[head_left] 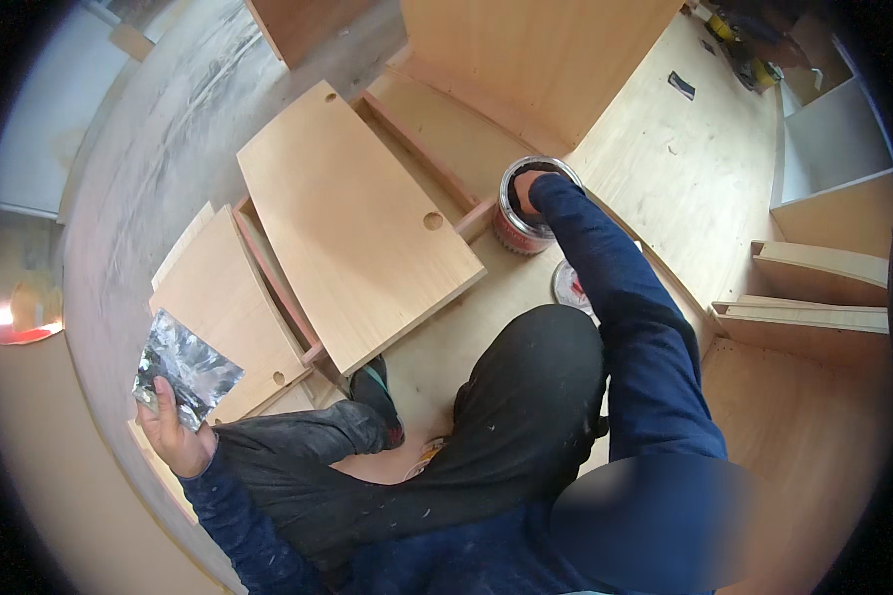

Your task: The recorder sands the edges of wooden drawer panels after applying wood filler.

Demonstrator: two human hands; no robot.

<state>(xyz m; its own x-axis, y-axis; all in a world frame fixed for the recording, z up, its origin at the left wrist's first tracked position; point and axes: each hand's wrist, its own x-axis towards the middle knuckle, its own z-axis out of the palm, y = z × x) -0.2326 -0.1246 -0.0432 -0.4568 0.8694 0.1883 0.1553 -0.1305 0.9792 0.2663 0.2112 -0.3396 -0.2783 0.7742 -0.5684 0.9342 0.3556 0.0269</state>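
Note:
My left hand (177,428) grips a thin square board (187,362) by its lower edge, thumb on top. Grey, white and dark smears cover the board's face. My right arm stretches forward, and my right hand (528,190) reaches down into a round metal tin (522,238) with a reddish side. Its fingers are hidden inside the tin, so whether they hold anything does not show. A round lid (569,286) with a red mark lies on the panel beside my right forearm.
A pale wooden panel (352,213) with round holes leans over frames in front of me; another panel (223,307) is to its left. A tall wooden board (526,59) stands beyond the tin. Stacked wood pieces (814,315) sit at right. Yellow-black tools (739,45) lie far right.

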